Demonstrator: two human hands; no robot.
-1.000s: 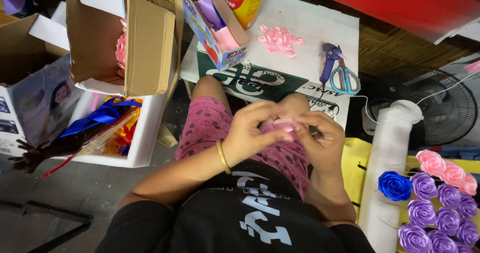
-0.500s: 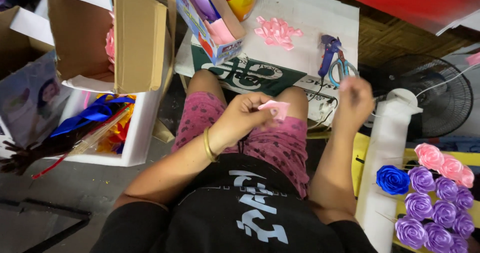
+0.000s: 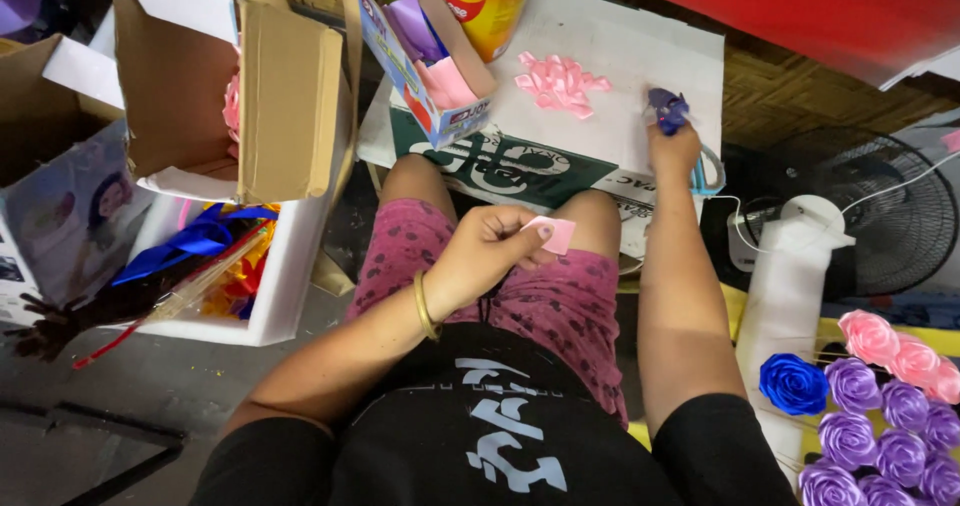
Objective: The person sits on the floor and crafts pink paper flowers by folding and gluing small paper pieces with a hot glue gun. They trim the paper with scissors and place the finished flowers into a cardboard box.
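Observation:
My left hand (image 3: 487, 249) is over my lap and pinches a small folded piece of pink ribbon (image 3: 553, 233) between thumb and fingers. My right hand (image 3: 672, 144) reaches forward onto the white cardboard sheet (image 3: 640, 61) and closes around a purple glue gun (image 3: 668, 109) with a light blue trigger. A loose pile of pink ribbon pieces (image 3: 559, 83) lies on the sheet, just left of the right hand.
An open cardboard box (image 3: 255, 106) stands at the left, with a white foam box (image 3: 285, 276) of blue ribbon below it. A small carton of ribbon (image 3: 425, 61) and an orange can (image 3: 490, 6) stand ahead. Finished ribbon roses (image 3: 880, 396) lie at the right beside a fan (image 3: 900, 226).
My hands were together on the pink ribbon piece. The right hand let go, swung out to the right and forward, and now grips the glue gun. The left hand keeps the ribbon.

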